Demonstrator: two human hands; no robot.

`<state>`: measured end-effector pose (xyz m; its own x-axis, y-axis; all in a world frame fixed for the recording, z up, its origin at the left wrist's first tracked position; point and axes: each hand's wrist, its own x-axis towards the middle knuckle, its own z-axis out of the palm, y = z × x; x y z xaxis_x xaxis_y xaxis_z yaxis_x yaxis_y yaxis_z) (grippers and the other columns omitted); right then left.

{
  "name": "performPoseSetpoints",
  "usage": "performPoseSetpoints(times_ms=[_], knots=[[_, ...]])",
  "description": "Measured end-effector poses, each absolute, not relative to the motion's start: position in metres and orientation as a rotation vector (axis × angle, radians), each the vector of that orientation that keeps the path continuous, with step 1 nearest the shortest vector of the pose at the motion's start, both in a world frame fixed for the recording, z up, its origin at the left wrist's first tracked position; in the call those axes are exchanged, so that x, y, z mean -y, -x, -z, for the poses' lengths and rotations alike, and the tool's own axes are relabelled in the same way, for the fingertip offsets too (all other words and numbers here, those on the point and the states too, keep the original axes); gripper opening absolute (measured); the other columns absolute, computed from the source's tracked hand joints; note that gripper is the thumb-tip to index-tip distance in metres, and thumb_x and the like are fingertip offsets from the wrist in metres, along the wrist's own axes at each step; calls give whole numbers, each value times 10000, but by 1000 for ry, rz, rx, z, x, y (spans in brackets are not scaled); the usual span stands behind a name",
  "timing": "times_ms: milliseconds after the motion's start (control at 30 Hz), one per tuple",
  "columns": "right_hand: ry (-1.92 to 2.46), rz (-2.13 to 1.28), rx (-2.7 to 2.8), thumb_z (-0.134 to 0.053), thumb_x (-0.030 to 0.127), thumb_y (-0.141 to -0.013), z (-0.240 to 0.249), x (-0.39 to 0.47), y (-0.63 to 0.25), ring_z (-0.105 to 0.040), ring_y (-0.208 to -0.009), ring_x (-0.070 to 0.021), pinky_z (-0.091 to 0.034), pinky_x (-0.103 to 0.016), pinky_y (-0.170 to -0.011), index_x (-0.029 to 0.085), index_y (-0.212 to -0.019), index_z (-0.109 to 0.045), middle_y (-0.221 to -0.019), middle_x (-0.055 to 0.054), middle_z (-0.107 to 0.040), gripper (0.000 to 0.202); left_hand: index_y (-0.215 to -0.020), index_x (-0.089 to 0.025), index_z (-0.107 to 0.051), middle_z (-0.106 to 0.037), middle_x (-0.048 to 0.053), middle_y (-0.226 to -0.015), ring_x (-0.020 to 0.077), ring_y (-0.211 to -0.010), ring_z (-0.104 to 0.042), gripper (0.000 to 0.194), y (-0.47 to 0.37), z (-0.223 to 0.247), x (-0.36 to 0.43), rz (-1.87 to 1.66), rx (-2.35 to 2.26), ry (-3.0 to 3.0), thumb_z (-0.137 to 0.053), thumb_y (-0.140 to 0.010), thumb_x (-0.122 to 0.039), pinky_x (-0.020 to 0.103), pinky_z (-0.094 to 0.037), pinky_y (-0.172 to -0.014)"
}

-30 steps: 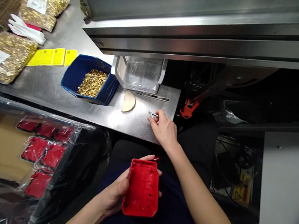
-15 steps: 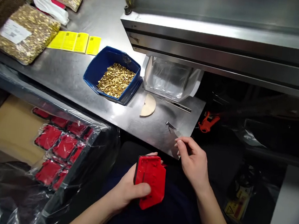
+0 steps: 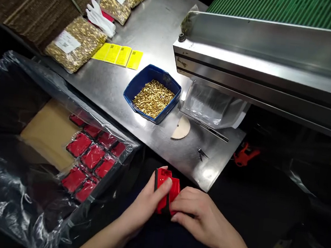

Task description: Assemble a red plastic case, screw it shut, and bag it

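A red plastic part [image 3: 174, 188] with a black edge is held over my lap, below the front edge of the metal table. My left hand [image 3: 150, 196] grips its left side, the thumb lying across its face. On its right side the fingers of my right hand [image 3: 192, 210] are curled against the lower edge; their tips are partly hidden. Small tweezers-like metal tools [image 3: 201, 153] lie on the table above my right hand. A blue bin [image 3: 133, 82] of small gold-coloured metal pieces [image 3: 154, 98] stands further back, beside a pale half-round disc [image 3: 182, 128].
A plastic-lined box [image 3: 50, 128] at the left holds several wrapped red parts [image 3: 92, 156]. Bags of gold pieces [image 3: 82, 42], yellow labels [image 3: 116, 54] and white gloves [image 3: 99, 19] lie behind. A metal rail [image 3: 258, 76] overhangs a clear-lined tray [image 3: 205, 102]. Orange tool [image 3: 246, 154] at right.
My right hand has come down and left from near the table edge to the red part. The red part has turned in my left hand. The camera view has shifted, showing more at the left.
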<state>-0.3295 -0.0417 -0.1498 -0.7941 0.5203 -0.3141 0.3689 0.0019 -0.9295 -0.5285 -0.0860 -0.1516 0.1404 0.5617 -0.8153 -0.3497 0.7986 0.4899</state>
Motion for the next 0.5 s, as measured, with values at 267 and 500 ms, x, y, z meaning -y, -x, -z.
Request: performPoseSetpoints(times_ms=[267, 500], knots=[[1141, -1917, 1637, -668, 315, -1007, 148, 70, 307, -670, -844, -170, -492, -287, -788, 243, -975, -800, -914, -15, -754, 154, -1220, -252, -641, -684, 48, -1247, 260, -1196, -609, 337, 534, 158, 94, -693, -1151, -264, -603, -1003, -507, 364, -519, -974], [1225, -1967, 1363, -702, 398, -968, 139, 98, 298, -642, -812, -193, -476, -299, -764, 212, -918, -805, -863, -39, -715, 218, -1033, -216, -707, -714, -10, -937, 157, -813, -652, 373, 513, 166, 103, -567, -1185, -300, -592, -984, -568, 269, -493, -782]])
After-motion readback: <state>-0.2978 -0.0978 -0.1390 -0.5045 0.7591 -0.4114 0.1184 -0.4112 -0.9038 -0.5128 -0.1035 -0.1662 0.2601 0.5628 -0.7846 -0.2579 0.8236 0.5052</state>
